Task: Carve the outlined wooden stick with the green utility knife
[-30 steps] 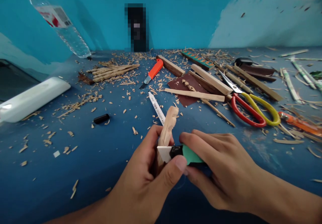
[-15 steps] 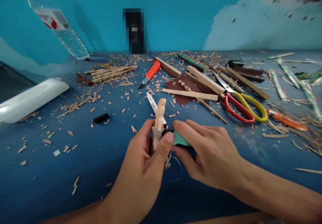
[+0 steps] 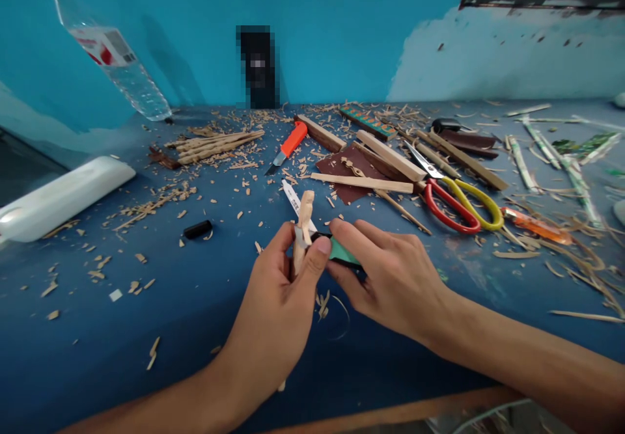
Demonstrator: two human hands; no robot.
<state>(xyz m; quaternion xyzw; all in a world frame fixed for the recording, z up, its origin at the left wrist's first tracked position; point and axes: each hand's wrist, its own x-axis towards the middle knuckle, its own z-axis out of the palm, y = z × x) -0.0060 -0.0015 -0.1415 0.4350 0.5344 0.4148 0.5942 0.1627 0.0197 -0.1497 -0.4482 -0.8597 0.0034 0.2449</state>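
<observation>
My left hand (image 3: 280, 307) grips a small carved wooden stick (image 3: 305, 211), its notched end pointing up and away from me. Closed around the green and black handle of a craft knife (image 3: 344, 253) is my right hand (image 3: 393, 274). The knife's blade lies across the stick, just below its notched part. My left thumb presses by the blade end of the handle. Just behind the stick a white marker (image 3: 291, 194) lies on the table, partly hidden by it.
Wood shavings litter the blue table (image 3: 234, 265). Beyond my hands are an orange craft knife (image 3: 294, 139), wooden strips (image 3: 364, 182), brown sandpaper (image 3: 349, 192) and red-and-yellow scissors (image 3: 454, 203). To the left are a black cap (image 3: 198, 229), a white object (image 3: 73, 193) and a plastic bottle (image 3: 127, 73).
The knife blade has shifted up the stick toward its notched end and tilted. Both hands keep their grip. The whole view has shifted slightly.
</observation>
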